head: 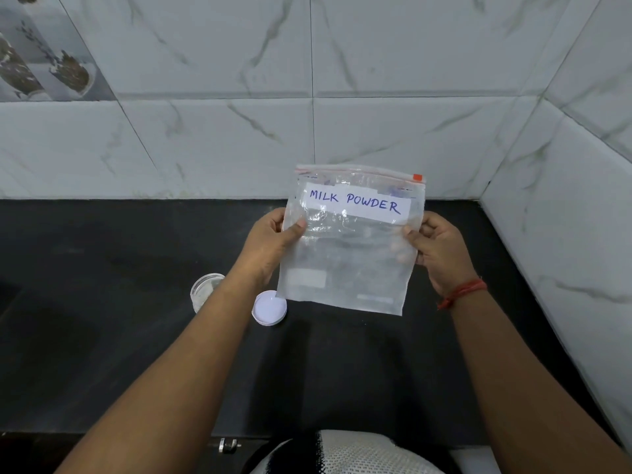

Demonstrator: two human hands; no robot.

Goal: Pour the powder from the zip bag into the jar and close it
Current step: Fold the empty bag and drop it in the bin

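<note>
Wall: pale marble-look tiles (376,80) behind and to the right, meeting in a corner.
Counter: dark stone counter (102,336), carrying the jar and lid at left of centre.
Zip bag: clear zip bag (345,258) held upright over the counter, facing the camera, handwritten label "MILK POWDER" near the top. Zip strip lies across the top with its orange slider (417,177) at the right end; looks sealed, though I cannot be sure. Powder level hard to read through the film.
Left hand: left hand (270,244) grips the bag's left edge, thumb on the front, the other fingers behind, pinching the film.
Right hand: right hand (441,251) pinches the right edge the same way; red thread (461,292) on the wrist.
Lid: white lid (269,307) lying flat, just below the bag's lower left corner, near the jar.
Jar: small clear jar (205,290), open, partly hidden by the left forearm.
Step in hand: likely opening the bag before pouring.
Doing it well: keep the bag upright, steady the top with one hand, run the slider fully across, then bring one corner low over the jar mouth and tip slowly; the mouth is narrow, spill risk is real.
</note>
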